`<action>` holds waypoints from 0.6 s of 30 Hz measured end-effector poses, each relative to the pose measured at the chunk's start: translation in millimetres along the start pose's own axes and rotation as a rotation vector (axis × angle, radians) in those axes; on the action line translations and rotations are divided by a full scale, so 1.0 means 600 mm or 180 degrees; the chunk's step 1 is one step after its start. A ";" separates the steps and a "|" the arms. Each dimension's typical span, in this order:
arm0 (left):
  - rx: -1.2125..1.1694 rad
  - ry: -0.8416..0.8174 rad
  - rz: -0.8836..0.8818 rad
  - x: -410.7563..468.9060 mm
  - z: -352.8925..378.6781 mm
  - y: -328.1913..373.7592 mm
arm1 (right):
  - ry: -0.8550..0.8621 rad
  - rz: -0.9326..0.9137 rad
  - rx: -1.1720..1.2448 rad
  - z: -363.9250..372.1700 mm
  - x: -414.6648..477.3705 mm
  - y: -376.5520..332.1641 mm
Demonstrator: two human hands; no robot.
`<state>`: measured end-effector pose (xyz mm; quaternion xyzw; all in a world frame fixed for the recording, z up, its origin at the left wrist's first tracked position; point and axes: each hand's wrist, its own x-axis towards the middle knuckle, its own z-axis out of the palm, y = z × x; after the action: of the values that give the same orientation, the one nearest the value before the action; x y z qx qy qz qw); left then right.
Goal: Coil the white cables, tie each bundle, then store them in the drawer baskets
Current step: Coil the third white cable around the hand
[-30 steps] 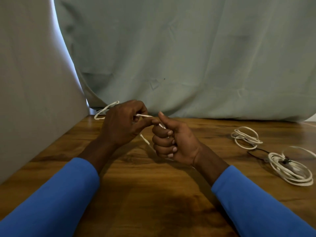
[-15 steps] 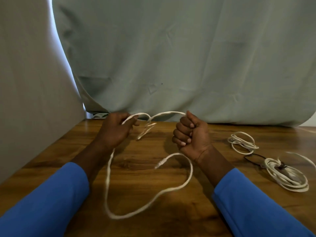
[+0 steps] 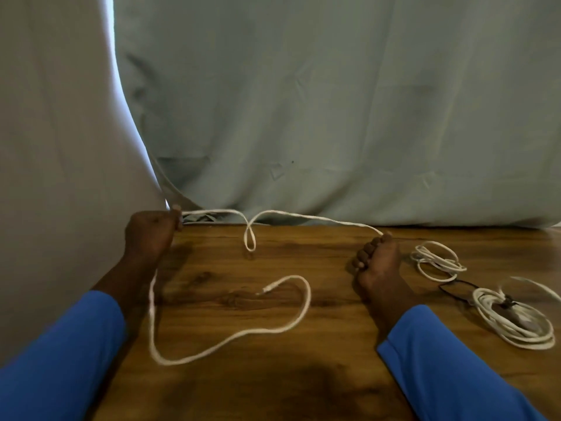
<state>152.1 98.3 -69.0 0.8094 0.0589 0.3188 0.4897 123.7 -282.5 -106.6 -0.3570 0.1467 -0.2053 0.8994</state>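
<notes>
One white cable [image 3: 303, 216] stretched between hands, small kink, slack loop

The wood-grain worktop [image 3: 273, 375] carries the slack loop of a loose white cable [image 3: 230, 338], whose free end rests near the middle. At the right lie a small white coil [image 3: 437, 262] and a larger white coil [image 3: 516, 326], with a thin black loop [image 3: 455, 288] between them.

Cable [image 3: 303, 214] run hidden inside left hand [image 3: 150, 235], right hand [image 3: 379, 262]; far-right strand [image 3: 537, 286] blurred.
</notes>
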 end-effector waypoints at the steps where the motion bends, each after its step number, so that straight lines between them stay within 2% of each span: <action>1: 0.0747 -0.0369 0.0134 -0.007 0.001 -0.011 | -0.0016 -0.0012 -0.0069 0.002 0.000 0.003; 3: 0.2011 -0.0984 0.0300 -0.033 0.013 -0.016 | -0.0101 -0.0030 -0.0322 0.009 0.000 0.012; 5: 0.2894 -0.1094 0.0844 -0.048 0.035 -0.007 | -0.0198 -0.0108 -0.0657 0.018 -0.008 0.020; 7: 0.2801 -0.1189 0.1628 -0.060 0.062 0.020 | -0.0303 -0.0322 -0.1013 0.026 -0.018 0.027; 9: 0.2210 -0.1670 0.2052 -0.073 0.092 0.049 | -0.0380 -0.0512 -0.1256 0.031 -0.021 0.034; 11: 0.1613 -0.2194 0.1828 -0.083 0.126 0.076 | -0.0465 -0.0611 -0.1404 0.032 -0.019 0.042; 13: 0.1329 -0.2457 0.1334 -0.087 0.159 0.092 | -0.0516 -0.0592 -0.1418 0.031 -0.018 0.045; 16: 0.0795 -0.2265 0.0545 -0.080 0.193 0.091 | -0.0572 -0.0501 -0.1369 0.029 -0.018 0.043; 18: 0.1031 -0.2062 0.0502 -0.072 0.201 0.080 | -0.0633 -0.0535 -0.1412 0.029 -0.019 0.044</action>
<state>177.0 -35.2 -86.9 0.9374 -0.1121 0.0694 0.3224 127.9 -249.6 -111.3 -0.5749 0.0688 -0.2061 0.7889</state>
